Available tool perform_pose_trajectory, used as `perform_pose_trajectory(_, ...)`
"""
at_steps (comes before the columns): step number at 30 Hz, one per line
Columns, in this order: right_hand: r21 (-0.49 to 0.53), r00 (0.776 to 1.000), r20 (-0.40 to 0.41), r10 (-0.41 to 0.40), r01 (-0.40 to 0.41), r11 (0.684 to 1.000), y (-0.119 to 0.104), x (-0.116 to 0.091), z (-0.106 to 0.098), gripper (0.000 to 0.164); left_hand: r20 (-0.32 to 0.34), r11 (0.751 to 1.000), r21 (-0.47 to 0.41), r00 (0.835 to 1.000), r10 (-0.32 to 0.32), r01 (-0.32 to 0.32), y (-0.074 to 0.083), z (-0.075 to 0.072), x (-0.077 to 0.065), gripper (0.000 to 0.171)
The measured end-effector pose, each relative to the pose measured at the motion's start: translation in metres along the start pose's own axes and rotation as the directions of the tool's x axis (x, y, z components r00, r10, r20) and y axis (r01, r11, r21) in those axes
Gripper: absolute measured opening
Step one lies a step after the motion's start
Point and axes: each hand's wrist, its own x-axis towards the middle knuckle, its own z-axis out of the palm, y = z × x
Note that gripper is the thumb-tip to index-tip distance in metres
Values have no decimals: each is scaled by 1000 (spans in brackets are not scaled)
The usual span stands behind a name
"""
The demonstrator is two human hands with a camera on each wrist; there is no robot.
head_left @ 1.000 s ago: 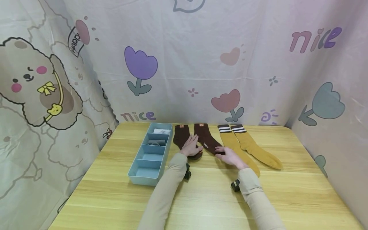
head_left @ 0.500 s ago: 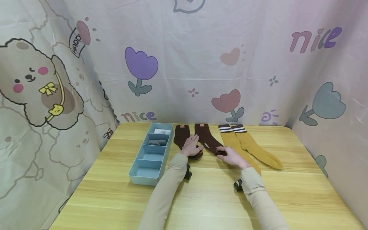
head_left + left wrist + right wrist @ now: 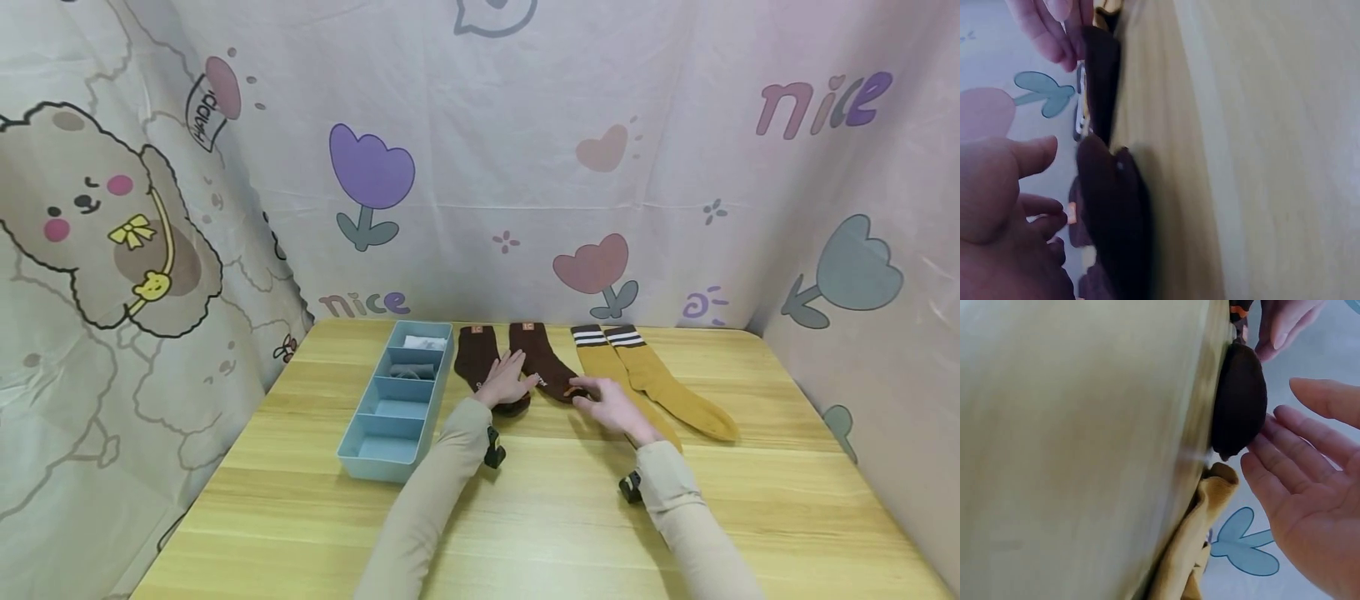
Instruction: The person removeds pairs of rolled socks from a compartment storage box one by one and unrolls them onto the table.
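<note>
Two dark brown socks lie side by side on the table, a left one [image 3: 475, 354] and a right one [image 3: 542, 358], each with an orange label at its cuff. My left hand [image 3: 506, 382] is over the foot of the left brown sock, its fingers extended and covering part of it. At the toe of the right brown sock is my right hand [image 3: 611, 407]. In the right wrist view its fingers reach straight to the brown toe [image 3: 1239, 403], with the thumb held apart. My left thumb [image 3: 1038, 155] also stands away from the brown fabric in the left wrist view.
Two mustard socks [image 3: 667, 383] with striped dark cuffs lie to the right, one partly beneath my right forearm. Left of the brown socks stands a light blue divided box [image 3: 375, 471]. A white folded item [image 3: 424, 342] and a grey one [image 3: 412, 372] sit in its rear compartments.
My right hand has slid slightly right and nearer, uncovering more of the right brown sock's toe. My left hand stays over the left brown sock, almost unmoved.
</note>
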Motion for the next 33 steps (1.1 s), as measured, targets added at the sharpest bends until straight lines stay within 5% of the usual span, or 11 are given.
perform_pose_trajectory(8,83,999,-39,-5,8,996,-3,-1,-2,43,-26,993,-120,999,-21,18,12,-8,-9,64)
perform_pose_trajectory(19,147,997,-76,30,-19,989,-9,-6,-3,44,-52,931,-350,991,-125,99,25,-16,-28,72)
perform_pose_trajectory(25,179,997,-67,40,-27,983,-15,-7,-2,45,-81,917,-376,981,-174,132,35,-25,-47,74)
perform_pose_trajectory(33,173,999,-51,2,7,985,-26,-13,-1,46,-161,938,-337,976,-147,86,39,-37,-67,69)
